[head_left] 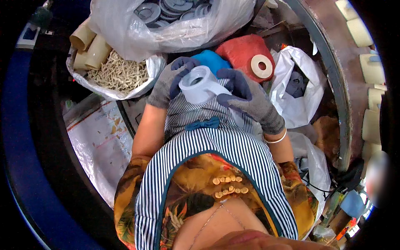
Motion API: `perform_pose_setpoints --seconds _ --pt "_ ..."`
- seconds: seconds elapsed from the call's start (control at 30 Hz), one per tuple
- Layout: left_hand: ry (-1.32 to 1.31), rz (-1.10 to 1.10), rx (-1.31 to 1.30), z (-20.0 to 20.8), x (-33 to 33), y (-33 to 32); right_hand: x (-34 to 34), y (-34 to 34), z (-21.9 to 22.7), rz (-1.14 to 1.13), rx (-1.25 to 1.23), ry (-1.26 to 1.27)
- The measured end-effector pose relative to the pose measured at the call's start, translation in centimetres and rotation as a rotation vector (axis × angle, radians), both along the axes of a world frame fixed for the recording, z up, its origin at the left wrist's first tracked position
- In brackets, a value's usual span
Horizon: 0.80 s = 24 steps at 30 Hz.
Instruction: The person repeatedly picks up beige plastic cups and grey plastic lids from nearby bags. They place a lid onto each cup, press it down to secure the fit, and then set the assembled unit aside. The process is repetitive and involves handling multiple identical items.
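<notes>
A light grey plastic pipe fitting (199,95), with a round open collar and a side branch, is held up above my lap. My left hand (173,81), in a grey and dark blue glove, grips the collar's left side. On the other side my right hand (252,100), gloved alike, has its thumb and fingers around the end of the branch, which they partly hide. The collar's opening faces up, tilted slightly toward me. Under the fitting lies my striped apron (204,141).
Beyond my hands, a clear plastic bag (187,39) holds several grey round parts. At left, a white sack (137,89) contains beige strips and tubes. A red bundle (243,52) with a cream ring (261,66) lies near a white bag (287,108). A curved metal edge (333,75) runs along the right.
</notes>
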<state>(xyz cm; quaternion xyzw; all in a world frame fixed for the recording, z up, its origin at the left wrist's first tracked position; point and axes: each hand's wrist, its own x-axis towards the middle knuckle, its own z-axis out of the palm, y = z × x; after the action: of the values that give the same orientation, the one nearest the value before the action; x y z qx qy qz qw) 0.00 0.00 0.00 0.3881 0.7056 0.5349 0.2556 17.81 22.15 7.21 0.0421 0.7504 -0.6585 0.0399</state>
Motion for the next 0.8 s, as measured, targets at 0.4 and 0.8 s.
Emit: perform_pose_setpoints --seconds 0.4,0.8 --pt "-0.577 0.4 0.219 -3.5 3.6 -5.4 0.9 13.2 -15.3 -0.552 0.048 0.143" --pt "-0.266 1.652 0.316 -8.7 4.1 -25.8 1.3 13.9 -20.6 -0.492 0.431 0.255"
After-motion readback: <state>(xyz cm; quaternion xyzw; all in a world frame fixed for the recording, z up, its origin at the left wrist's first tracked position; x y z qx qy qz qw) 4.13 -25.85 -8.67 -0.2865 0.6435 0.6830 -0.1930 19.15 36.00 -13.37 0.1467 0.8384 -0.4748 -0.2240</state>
